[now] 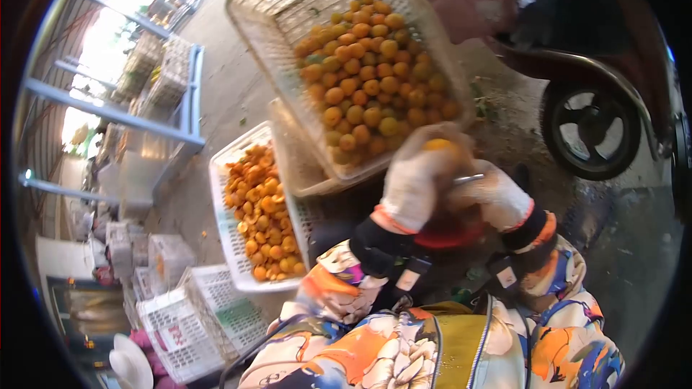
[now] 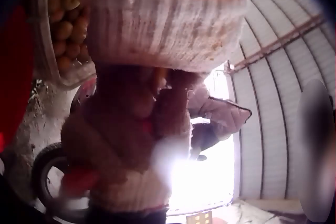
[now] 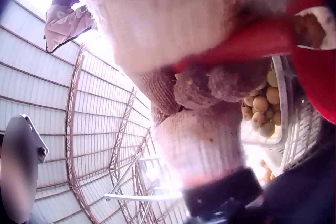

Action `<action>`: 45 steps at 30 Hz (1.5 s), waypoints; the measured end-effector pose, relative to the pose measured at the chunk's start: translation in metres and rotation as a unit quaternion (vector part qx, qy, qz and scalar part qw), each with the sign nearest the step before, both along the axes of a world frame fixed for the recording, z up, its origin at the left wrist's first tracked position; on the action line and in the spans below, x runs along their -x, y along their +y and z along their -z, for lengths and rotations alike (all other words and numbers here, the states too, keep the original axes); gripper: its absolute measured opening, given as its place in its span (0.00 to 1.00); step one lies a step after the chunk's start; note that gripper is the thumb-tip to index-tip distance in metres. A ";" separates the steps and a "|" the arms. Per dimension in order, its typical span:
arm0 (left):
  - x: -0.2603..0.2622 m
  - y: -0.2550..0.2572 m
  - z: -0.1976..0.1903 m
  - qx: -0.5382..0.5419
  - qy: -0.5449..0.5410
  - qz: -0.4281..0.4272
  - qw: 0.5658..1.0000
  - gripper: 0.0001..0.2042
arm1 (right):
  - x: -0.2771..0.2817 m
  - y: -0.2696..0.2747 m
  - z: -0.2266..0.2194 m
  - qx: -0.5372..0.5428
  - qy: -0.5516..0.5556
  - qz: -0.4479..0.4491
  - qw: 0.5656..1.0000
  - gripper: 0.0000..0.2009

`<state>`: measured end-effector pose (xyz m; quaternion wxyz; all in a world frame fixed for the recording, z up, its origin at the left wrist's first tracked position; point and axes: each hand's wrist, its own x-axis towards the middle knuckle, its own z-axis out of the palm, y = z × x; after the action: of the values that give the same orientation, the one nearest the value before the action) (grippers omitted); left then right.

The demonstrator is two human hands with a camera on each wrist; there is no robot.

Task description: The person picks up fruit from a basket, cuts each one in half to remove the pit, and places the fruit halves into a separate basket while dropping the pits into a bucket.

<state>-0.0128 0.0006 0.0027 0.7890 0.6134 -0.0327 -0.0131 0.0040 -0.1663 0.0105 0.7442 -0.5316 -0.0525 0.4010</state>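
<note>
Both hands wear knitted white gloves with dirty fingers and meet in front of the body. The left hand (image 1: 414, 184) holds a small orange fruit (image 1: 440, 145), partly covered by the gloved fingers. The right hand (image 1: 499, 196) grips a tool with a red handle (image 3: 247, 43). A shiny metal part (image 1: 468, 179) of it shows between the hands; its working end is hidden. A red basin (image 1: 450, 236) lies right below the hands. Beyond them, a large plastic crate (image 1: 259, 43) carries many whole orange fruits (image 1: 367, 72).
A white crate (image 1: 220, 245) of cut orange pieces (image 1: 270, 216) stands on the left. Stacked white baskets (image 1: 184, 331) lie nearer on that side. A scooter wheel (image 1: 591, 130) stands at the right. Blue metal rails (image 1: 115, 112) run along the far left.
</note>
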 end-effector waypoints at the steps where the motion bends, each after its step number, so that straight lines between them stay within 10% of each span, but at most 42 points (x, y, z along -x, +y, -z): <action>1: -0.007 0.001 0.008 0.179 0.062 -0.026 0.982 0.15 | -0.001 -0.002 -0.006 0.028 -0.005 0.023 0.999 0.06; 4: -0.014 0.013 0.016 0.387 0.190 -0.020 0.902 0.18 | -0.011 -0.014 -0.027 0.058 -0.038 0.120 0.990 0.10; 9: -0.013 -0.005 0.011 0.357 0.244 -0.035 0.901 0.19 | -0.028 -0.017 -0.049 -0.287 -0.016 0.383 0.878 0.11; 28: 0.001 -0.039 0.002 0.362 0.251 0.025 0.897 0.18 | -0.008 0.008 -0.040 -0.120 -0.266 0.407 0.866 0.08; 36: -0.003 -0.046 0.004 0.246 0.185 -0.032 0.951 0.13 | -0.031 0.007 -0.015 -0.374 -0.003 0.379 0.847 0.13; 38: -0.009 -0.033 0.008 0.427 0.325 0.010 0.844 0.05 | -0.031 0.000 -0.010 -0.434 0.062 0.282 0.854 0.12; 40: -0.009 -0.029 0.015 0.425 0.312 0.024 0.849 0.10 | -0.027 0.003 -0.011 -0.394 0.025 0.296 0.870 0.11; 41: -0.008 -0.031 0.015 0.170 0.157 -0.001 0.973 0.13 | -0.027 0.002 -0.012 -0.386 0.018 0.300 0.872 0.10; 42: -0.008 -0.032 0.012 -0.103 -0.015 -0.026 0.994 0.16 | -0.027 0.000 -0.014 -0.378 0.010 0.305 0.874 0.08; 43: -0.013 -0.024 0.005 -0.369 -0.206 -0.073 0.903 0.18 | -0.031 -0.009 -0.019 -0.309 -0.013 0.277 0.910 0.05; 44: -0.015 -0.024 0.001 -0.371 -0.206 -0.075 0.902 0.18 | -0.030 -0.012 -0.025 -0.311 -0.013 0.274 0.910 0.05; 45: -0.016 -0.023 -0.003 -0.002 0.010 -0.058 0.998 0.20 | -0.026 -0.013 -0.039 -0.149 -0.049 0.229 0.961 0.04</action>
<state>0.0033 -0.0226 0.0054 0.7872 0.6160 0.0109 0.0260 0.0303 -0.1798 0.0490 0.8833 -0.4318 -0.0247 0.1805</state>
